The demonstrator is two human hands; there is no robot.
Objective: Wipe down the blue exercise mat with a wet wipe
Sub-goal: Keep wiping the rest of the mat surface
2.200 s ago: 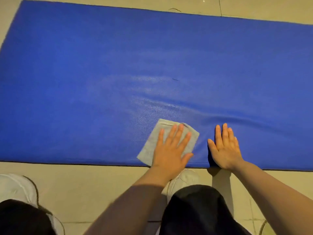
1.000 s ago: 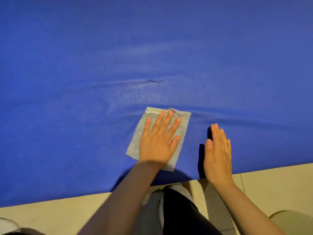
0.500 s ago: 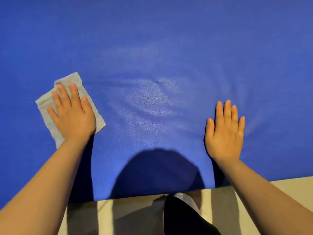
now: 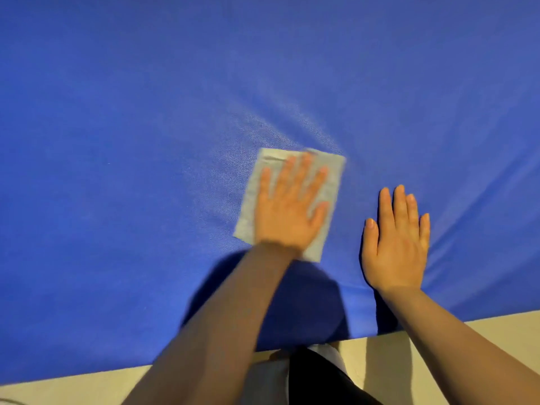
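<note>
The blue exercise mat (image 4: 146, 112) fills nearly the whole head view, with creases running out from its middle. A pale grey wet wipe (image 4: 331, 182) lies flat on the mat near the centre. My left hand (image 4: 287, 209) presses down on the wipe with straight, spread fingers and is blurred by motion. My right hand (image 4: 397, 244) rests flat on the mat just right of the wipe, fingers straight and together, touching nothing else.
Beige floor tiles (image 4: 87, 387) run along the mat's near edge at the bottom. My dark trouser leg (image 4: 318, 381) and a bit of white shoe (image 4: 327, 353) sit just below that edge. A dark shadow falls on the mat under my left forearm.
My left hand has swept the wipe from the far left of the mat back to the centre, next to my right hand. The right hand has stayed flat in about the same place.
</note>
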